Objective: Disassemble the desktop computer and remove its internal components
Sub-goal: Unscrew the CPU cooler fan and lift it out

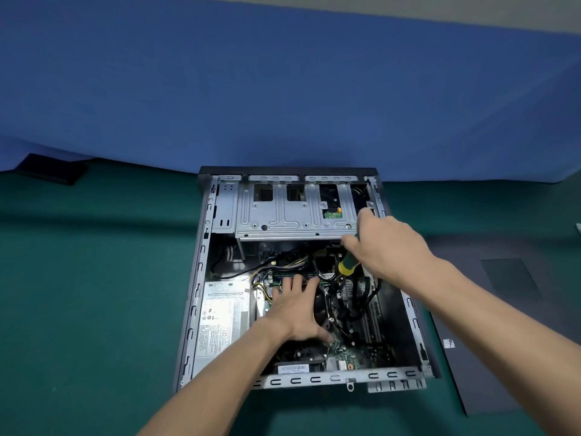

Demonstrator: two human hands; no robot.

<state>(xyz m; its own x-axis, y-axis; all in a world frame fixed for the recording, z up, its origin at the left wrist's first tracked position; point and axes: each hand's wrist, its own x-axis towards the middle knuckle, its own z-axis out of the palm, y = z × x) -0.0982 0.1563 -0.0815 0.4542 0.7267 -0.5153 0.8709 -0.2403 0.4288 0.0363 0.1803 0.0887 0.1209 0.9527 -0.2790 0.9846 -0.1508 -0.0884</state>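
An open desktop computer case (201, 278) lies on its side on a green mat. Inside are a silver drive cage (289, 215) at the far end, a power supply (220, 319) at the left, and a motherboard (349, 357) with black cables (342, 309). My left hand (298, 309) rests with spread fingers over the fan area in the middle. My right hand (386, 243) grips a green and yellow screwdriver (347, 265) near the cage's right corner. The screwdriver's tip is hidden behind the hand.
The removed dark side panel (490, 309) lies on the green mat (94, 278) right of the case. A blue partition (283, 89) stands directly behind the case. A dark flat object (50, 168) sits at the far left by the partition.
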